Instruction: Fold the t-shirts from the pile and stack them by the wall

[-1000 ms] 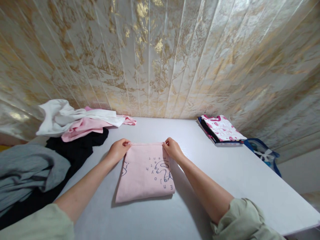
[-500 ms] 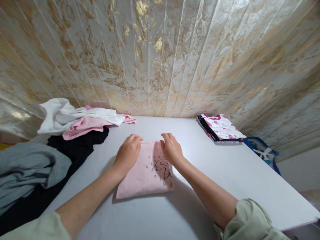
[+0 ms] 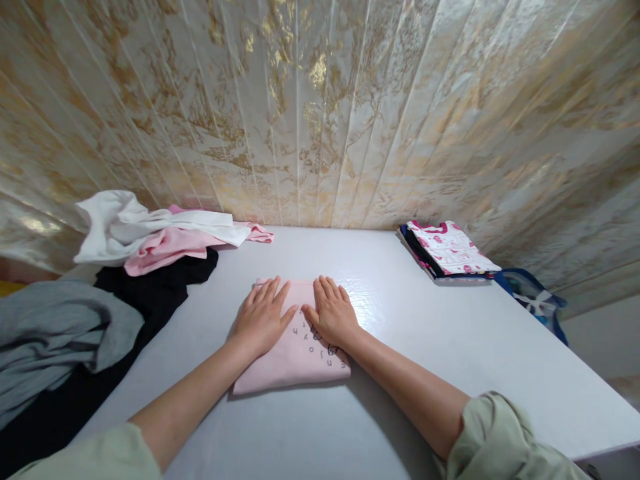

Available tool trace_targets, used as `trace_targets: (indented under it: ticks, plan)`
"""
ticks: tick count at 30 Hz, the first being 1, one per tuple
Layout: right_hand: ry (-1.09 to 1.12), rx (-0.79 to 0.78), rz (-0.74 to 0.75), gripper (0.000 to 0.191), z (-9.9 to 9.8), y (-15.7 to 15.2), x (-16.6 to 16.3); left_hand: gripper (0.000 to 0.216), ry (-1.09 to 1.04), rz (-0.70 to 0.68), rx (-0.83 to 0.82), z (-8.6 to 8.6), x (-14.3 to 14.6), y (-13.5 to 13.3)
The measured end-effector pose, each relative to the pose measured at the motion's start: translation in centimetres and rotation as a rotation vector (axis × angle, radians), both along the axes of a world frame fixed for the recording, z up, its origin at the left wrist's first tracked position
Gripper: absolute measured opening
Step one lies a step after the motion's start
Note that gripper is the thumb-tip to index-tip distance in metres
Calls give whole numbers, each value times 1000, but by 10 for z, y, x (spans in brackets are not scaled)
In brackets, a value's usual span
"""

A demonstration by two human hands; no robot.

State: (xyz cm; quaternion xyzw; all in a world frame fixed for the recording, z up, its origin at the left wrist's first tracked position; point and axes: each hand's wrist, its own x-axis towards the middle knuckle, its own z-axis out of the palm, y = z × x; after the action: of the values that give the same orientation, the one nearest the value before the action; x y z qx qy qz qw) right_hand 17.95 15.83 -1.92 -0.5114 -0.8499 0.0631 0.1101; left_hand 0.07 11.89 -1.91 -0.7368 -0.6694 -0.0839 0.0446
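Observation:
A pink folded garment (image 3: 293, 370) with dark printed letters and a line drawing lies on the white table in front of me. My left hand (image 3: 263, 317) rests flat on its left half, fingers spread and pointing away from me. On the right half lies my right hand (image 3: 334, 310), also flat with fingers stretched out, hiding much of the drawing. Both thumbs point toward each other near the garment's middle. Neither hand grips anything.
Loose white (image 3: 117, 230), pink (image 3: 167, 248), black (image 3: 165, 300) and grey clothes (image 3: 65, 327) lie heaped at the left. A folded stack (image 3: 450, 250) with a pink-and-white printed top sits at the back right of the table (image 3: 440, 347). Beside it is a blue-edged bag (image 3: 537, 303). A gold-patterned curtain (image 3: 320, 133) hangs behind.
Both hands have come down from the garment's far side edges and flattened onto its top, fingers now spread. The garment has stayed in nearly the same place.

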Motion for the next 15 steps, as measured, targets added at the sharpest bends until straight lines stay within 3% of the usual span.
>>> trace_targets:
  ticks: [5, 9, 12, 15]
  plan:
    - [-5, -11, -34, 70, 2, 3, 4, 61, 20, 47, -35, 3, -9, 1]
    - [-1, 6, -48, 64, 15, -2, 4, 62, 11, 63, -44, 12, 2, -15]
    - [36, 62, 70, 56, 20, -24, 4, 61, -1, -55, 27, 8, 16, -43]
    - [53, 49, 243, 52, 14, -55, 5, 59, -12, -168, 76, -6, 24, -75]
